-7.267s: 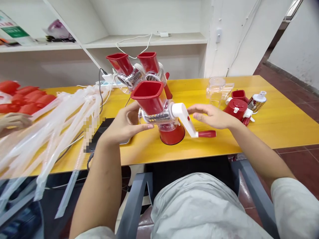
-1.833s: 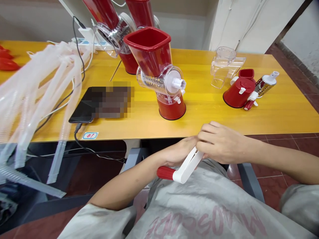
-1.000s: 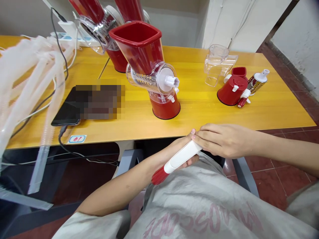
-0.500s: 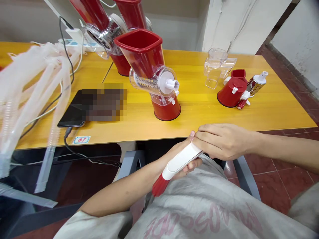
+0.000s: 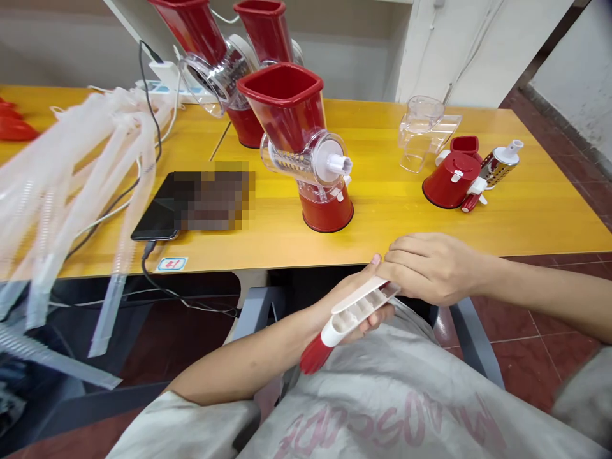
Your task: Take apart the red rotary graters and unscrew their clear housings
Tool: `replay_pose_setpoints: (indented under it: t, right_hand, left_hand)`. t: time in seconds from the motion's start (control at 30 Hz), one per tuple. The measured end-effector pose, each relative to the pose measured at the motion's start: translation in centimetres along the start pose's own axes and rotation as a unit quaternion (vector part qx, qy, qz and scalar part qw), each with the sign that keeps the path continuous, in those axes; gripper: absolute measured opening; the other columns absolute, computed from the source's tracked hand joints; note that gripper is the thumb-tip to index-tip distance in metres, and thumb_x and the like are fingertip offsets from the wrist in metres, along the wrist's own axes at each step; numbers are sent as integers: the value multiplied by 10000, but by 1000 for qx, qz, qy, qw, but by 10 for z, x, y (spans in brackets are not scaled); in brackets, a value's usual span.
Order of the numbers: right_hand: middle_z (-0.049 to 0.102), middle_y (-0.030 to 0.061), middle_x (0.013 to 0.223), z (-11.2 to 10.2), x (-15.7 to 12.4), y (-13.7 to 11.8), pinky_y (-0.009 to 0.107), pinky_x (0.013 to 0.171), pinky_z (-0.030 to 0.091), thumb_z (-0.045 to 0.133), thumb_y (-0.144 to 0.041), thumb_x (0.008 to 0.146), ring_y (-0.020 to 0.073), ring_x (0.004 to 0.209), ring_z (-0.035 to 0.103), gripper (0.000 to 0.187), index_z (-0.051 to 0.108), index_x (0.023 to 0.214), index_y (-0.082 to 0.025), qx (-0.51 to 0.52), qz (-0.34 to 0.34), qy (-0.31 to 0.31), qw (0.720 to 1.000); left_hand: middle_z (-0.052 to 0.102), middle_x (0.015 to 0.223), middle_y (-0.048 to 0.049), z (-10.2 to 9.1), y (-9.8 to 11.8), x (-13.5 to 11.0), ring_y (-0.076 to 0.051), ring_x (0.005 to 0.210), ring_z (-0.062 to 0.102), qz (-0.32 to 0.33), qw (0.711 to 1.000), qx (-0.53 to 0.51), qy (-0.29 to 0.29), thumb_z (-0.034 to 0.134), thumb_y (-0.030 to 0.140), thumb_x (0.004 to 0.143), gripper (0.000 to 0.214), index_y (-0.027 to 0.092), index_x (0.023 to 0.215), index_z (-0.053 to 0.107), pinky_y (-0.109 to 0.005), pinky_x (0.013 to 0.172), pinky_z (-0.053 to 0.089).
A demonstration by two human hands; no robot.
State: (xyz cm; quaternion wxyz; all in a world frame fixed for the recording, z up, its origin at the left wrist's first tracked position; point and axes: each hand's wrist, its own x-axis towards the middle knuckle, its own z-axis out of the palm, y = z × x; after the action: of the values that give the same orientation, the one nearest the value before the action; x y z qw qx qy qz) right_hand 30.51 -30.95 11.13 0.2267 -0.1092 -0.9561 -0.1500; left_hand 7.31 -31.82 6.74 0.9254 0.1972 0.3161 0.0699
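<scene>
A white crank handle with a red knob lies slanted above my lap, in front of the table edge. My left hand is closed around it from beneath, thumb near the upper end. Curled over that same upper end, my right hand grips the flat white cover strip. This strip stands partly away from the handle, so the hollow, ribbed inside shows. My right fingertips are partly hidden. Beyond my hands stands an assembled red rotary grater with a clear housing and a metal drum inside.
Two more red graters stand behind. On the right are a clear housing, a red base and a grating drum. A phone, cables and a bundle of translucent tubes occupy the left.
The cover strip has lifted from the crank handle, exposing its ribbed inside. Both hands keep their grip. The whole view has shifted slightly.
</scene>
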Motion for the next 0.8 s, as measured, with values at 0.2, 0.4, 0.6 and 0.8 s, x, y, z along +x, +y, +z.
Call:
replay_pose_setpoints:
  t: [0.2, 0.4, 0.6, 0.8]
  right_hand:
    - [823, 89, 1050, -18, -44, -1, 410, 875, 657, 509, -178, 1198, 240, 973, 800, 230, 689, 1335, -219, 21, 236, 120, 964]
    - [873, 90, 1027, -19, -128, -6, 383, 753, 585, 592, -269, 1185, 246, 863, 804, 231, 813, 1200, -202, -71, 408, -2, 910]
    - [892, 149, 1295, 2, -171, 15, 462, 984, 667, 548, -334, 1192, 341, 1181, 845, 383, 869, 1362, -214, -117, 546, -35, 829]
    - [855, 172, 1331, 26, -179, 23, 498, 1079, 684, 614, -403, 1210, 318, 1223, 821, 380, 822, 1438, -182, -131, 634, -67, 759]
  left_hand:
    - [589, 599, 20, 5, -2, -1, -111, 435, 466, 132, 986, 68, 71, 616, 854, 1127, 751, 138, 1255, 802, -183, 389, 368]
    - [701, 877, 6, 25, 9, 39, -178, 664, 708, 272, 954, 61, 109, 840, 673, 1065, 523, 219, 1275, 688, -273, 563, 636]
    - [670, 1052, 2, 42, 74, 121, -137, 882, 714, 351, 914, 87, 183, 775, 279, 1151, 170, 239, 1150, 610, -320, 872, 750]
    - [702, 1209, -33, 47, 130, 186, -157, 951, 750, 355, 892, 128, 249, 761, 127, 1117, 239, 240, 1118, 550, -514, 1056, 768]
